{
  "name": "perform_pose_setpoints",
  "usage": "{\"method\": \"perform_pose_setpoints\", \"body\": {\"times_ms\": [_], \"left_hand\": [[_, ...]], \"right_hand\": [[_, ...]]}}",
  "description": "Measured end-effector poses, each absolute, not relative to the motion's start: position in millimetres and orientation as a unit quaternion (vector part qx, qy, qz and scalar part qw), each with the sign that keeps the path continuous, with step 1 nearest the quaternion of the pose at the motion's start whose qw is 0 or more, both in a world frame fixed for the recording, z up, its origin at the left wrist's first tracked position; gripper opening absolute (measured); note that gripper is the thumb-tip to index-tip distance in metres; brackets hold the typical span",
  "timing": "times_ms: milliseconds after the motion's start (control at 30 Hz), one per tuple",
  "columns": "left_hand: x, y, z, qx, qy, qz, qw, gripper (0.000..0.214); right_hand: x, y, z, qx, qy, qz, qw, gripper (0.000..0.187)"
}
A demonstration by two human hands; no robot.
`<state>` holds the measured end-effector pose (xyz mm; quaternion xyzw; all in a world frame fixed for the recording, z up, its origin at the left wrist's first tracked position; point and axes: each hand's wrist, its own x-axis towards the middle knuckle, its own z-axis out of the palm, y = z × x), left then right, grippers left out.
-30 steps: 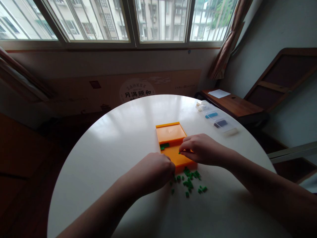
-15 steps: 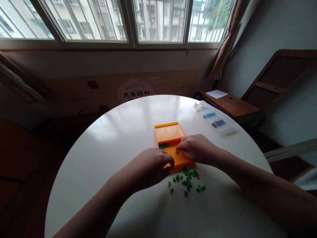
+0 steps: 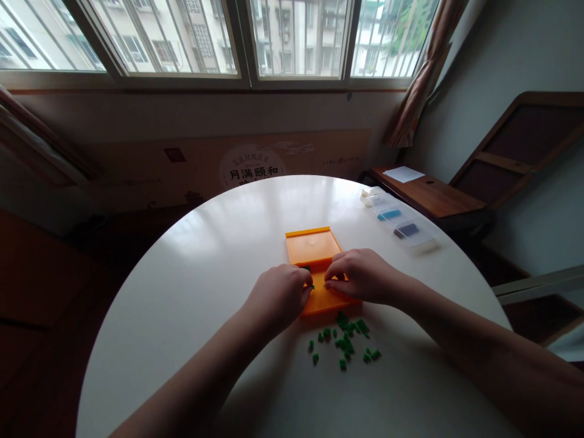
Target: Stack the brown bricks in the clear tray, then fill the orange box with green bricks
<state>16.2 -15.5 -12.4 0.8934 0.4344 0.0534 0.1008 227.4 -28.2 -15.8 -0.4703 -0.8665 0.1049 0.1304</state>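
An orange plastic box [image 3: 335,308] with its lid [image 3: 314,244] folded open lies on the white table. My left hand [image 3: 280,295] reaches over the box's left side, thumb and finger pinching a small green brick [image 3: 312,286]. Opposite it, my right hand [image 3: 362,275] is over the right side with fingertips pinched together; whether anything is between them is too small to make out. Some green pieces [image 3: 307,268] sit in the box's far left corner, partly covered by my left hand. Loose green bricks [image 3: 347,344] are scattered on the table in front of the box.
Clear plastic cases [image 3: 413,234] holding blue and dark pieces lie at the round table's [image 3: 182,292] far right. Beyond the edge stands a wooden chair [image 3: 433,194] with a paper [image 3: 404,174] on it. Windows and a printed cardboard panel [image 3: 342,152] are behind.
My left hand has moved up from the box's near edge to over its inside, bringing a green brick. The green piece seen at my right fingertips no longer shows there.
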Motion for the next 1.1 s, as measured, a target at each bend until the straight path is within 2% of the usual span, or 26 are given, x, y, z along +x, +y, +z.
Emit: {"method": "perform_pose_setpoints", "body": {"times_ms": [267, 433, 600, 800, 1100], "left_hand": [[17, -16, -9, 0.868, 0.481, 0.063, 0.102, 0.024], [-1, -10, 0, 0.829, 0.54, 0.075, 0.121, 0.029], [-3, -6, -1, 0.81, 0.566, 0.05, 0.141, 0.038], [1, -9, -3, 0.82, 0.555, 0.029, 0.138, 0.032], [0, -8, -8, 0.822, 0.552, 0.036, 0.136, 0.032]], "right_hand": [[217, -30, -22, -0.501, -0.849, 0.078, 0.152, 0.017], [222, -30, -25, -0.448, -0.869, 0.096, 0.186, 0.017], [225, -31, -24, -0.405, -0.894, 0.1, 0.161, 0.021], [217, -30, -24, -0.406, -0.9, 0.078, 0.141, 0.025], [219, -27, -23, -0.433, -0.883, 0.065, 0.17, 0.023]]}}
